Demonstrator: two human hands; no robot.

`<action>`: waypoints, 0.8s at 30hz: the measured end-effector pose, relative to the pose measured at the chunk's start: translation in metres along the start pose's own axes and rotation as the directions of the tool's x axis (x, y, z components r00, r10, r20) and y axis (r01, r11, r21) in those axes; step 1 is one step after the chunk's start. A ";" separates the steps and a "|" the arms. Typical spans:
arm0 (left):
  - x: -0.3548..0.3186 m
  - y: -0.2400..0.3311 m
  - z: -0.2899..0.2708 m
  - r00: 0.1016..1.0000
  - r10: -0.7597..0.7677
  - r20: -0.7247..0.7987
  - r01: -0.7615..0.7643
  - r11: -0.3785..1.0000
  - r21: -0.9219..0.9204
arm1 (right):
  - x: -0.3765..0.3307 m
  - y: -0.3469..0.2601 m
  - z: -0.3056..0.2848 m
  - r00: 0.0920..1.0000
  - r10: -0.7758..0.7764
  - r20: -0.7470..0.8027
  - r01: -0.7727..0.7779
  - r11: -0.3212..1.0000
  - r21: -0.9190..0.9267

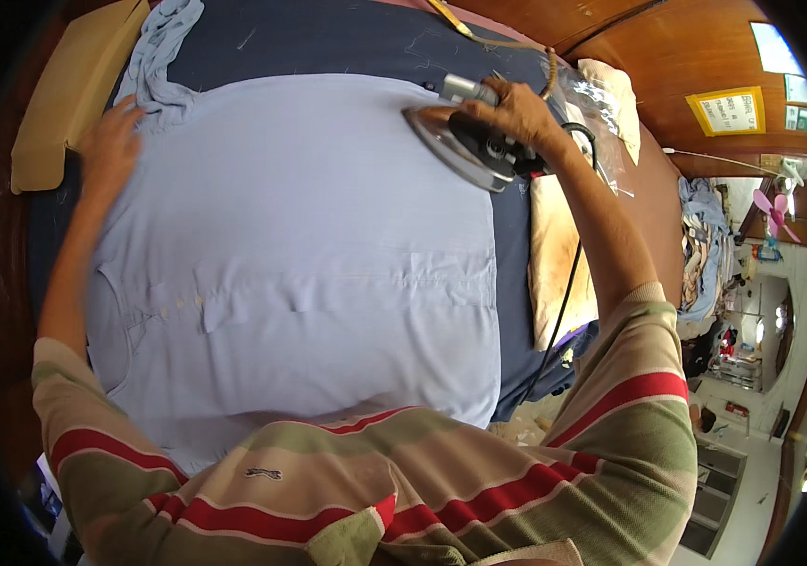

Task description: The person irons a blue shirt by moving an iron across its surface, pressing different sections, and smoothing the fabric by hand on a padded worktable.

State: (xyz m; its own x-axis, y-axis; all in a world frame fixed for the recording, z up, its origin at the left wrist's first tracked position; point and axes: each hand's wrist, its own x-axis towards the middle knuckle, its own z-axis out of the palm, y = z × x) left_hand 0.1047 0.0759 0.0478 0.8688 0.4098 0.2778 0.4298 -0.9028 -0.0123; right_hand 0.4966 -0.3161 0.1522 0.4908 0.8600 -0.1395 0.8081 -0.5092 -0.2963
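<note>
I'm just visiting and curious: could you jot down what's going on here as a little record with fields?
Left hand: flat on the shirt, near its sleeve
Right hand: gripping the iron
Iron: at the shirt's far right edge, cord trailing toward the person
Shirt: pale blue, spread flat, button placket near the person
Surface: dark blue pad
Beside it: tan cloth, on the right

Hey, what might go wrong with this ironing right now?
1. The iron in the right hand sits at the light blue shirt's far edge; lingering there might scorch it.
2. Its black cord trails under the forearm and may snag.
3. The left hand pins bunched fabric, which might set creases.
</note>
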 end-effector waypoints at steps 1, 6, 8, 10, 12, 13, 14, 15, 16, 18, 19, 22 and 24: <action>0.024 0.041 0.006 0.990 0.120 -0.077 -0.131 0.979 -0.155 | -0.012 -0.004 0.000 0.998 -0.065 0.015 0.064 0.998 0.010; 0.108 0.239 0.041 0.844 0.489 -0.223 -0.536 0.740 -0.407 | -0.064 -0.042 0.008 0.933 -0.288 0.215 0.312 0.946 -0.086; 0.131 0.296 0.060 0.792 0.532 -0.301 -0.611 0.684 -0.400 | -0.078 -0.043 0.014 0.937 -0.293 0.191 0.313 0.946 -0.086; 0.152 0.336 0.072 0.818 0.496 -0.290 -0.574 0.675 -0.463 | -0.083 -0.041 0.018 0.944 -0.285 0.169 0.302 0.949 -0.088; 0.169 0.359 0.080 0.860 0.463 -0.216 -0.508 0.731 -0.456 | -0.084 -0.039 0.020 0.951 -0.261 0.166 0.280 0.954 -0.105; 0.176 0.367 0.078 0.883 0.444 -0.153 -0.466 0.786 -0.407 | -0.087 -0.039 0.020 0.952 -0.266 0.151 0.284 0.953 -0.109; 0.182 0.372 0.077 0.904 0.418 -0.091 -0.422 0.836 -0.350 | -0.087 -0.038 0.020 0.952 -0.274 0.137 0.289 0.951 -0.112; 0.189 0.378 0.074 0.892 0.451 -0.012 -0.417 0.814 -0.404 | -0.089 -0.037 0.020 0.954 -0.272 0.127 0.286 0.951 -0.114; 0.197 0.378 0.068 0.877 0.475 0.069 -0.398 0.799 -0.451 | -0.088 -0.037 0.020 0.952 -0.277 0.129 0.293 0.948 -0.122; 0.210 0.377 0.060 0.825 0.509 0.244 -0.310 0.770 -0.558 | -0.088 -0.039 0.020 0.952 -0.280 0.122 0.294 0.950 -0.110; 0.215 0.377 0.058 0.800 0.528 0.285 -0.279 0.749 -0.601 | -0.088 -0.039 0.019 0.952 -0.282 0.117 0.294 0.950 -0.106; 0.229 0.375 0.065 0.743 0.544 0.389 -0.147 0.700 -0.699 | -0.086 -0.040 0.019 0.951 -0.278 0.137 0.294 0.949 -0.115; 0.236 0.377 0.060 0.675 0.531 0.512 -0.126 0.766 -0.630 | -0.086 -0.039 0.019 0.951 -0.274 0.143 0.291 0.950 -0.116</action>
State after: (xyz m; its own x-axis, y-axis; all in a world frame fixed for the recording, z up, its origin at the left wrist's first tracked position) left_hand 0.4866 -0.1604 0.0515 0.9408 -0.1363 -0.3104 0.0654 -0.8254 0.5608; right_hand 0.4166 -0.3694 0.1579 0.1985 0.9622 -0.1864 0.9480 -0.2367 -0.2125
